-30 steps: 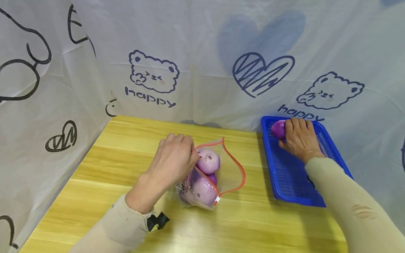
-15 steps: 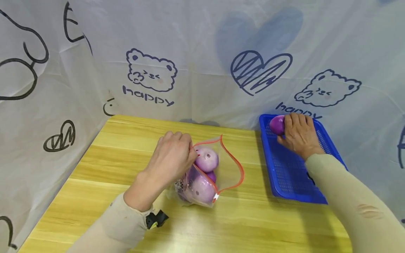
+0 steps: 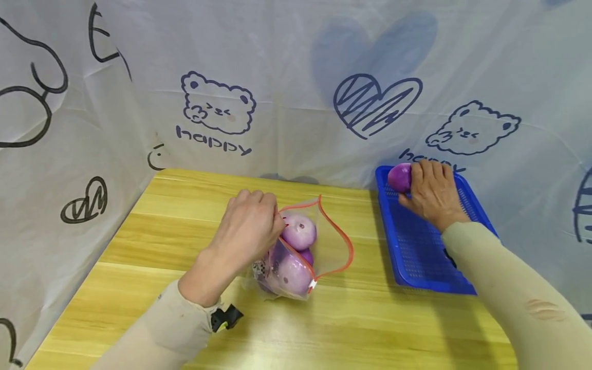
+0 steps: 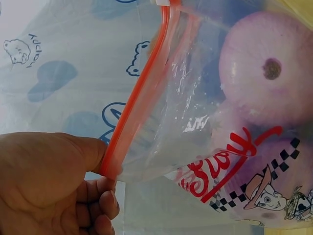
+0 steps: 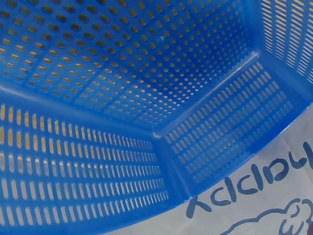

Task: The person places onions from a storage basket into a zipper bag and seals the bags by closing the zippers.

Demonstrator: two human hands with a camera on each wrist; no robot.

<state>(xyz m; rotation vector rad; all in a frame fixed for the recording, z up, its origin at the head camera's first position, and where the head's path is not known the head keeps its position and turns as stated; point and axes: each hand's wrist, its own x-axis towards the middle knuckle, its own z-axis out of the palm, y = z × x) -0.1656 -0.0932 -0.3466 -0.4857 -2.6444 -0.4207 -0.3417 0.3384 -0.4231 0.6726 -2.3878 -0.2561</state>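
In the head view my left hand (image 3: 245, 221) pinches the rim of a clear zip bag (image 3: 338, 252) with an orange-red zip edge and a white slider. The bag's mouth gapes to the right, and several purple onions (image 3: 299, 231) are inside. The left wrist view shows the thumb and fingers (image 4: 105, 205) on one end of the zip, beside red lettering and a cartoon print. Over the far end of a blue basket (image 3: 398, 246), my right hand (image 3: 432, 192) grips another purple onion (image 3: 400, 178); its far side is hidden under the fingers.
The basket's perforated floor and walls (image 5: 83, 161) fill the right wrist view, with no onion lying in the part shown. A wooden table (image 3: 152, 221) bears the bag and basket. A printed white cloth (image 3: 287, 113) hangs behind and at the sides.
My right hand has risen slightly with the onion, relative to the basket. The whole head view has shifted a little. The left hand keeps its hold on the bag.
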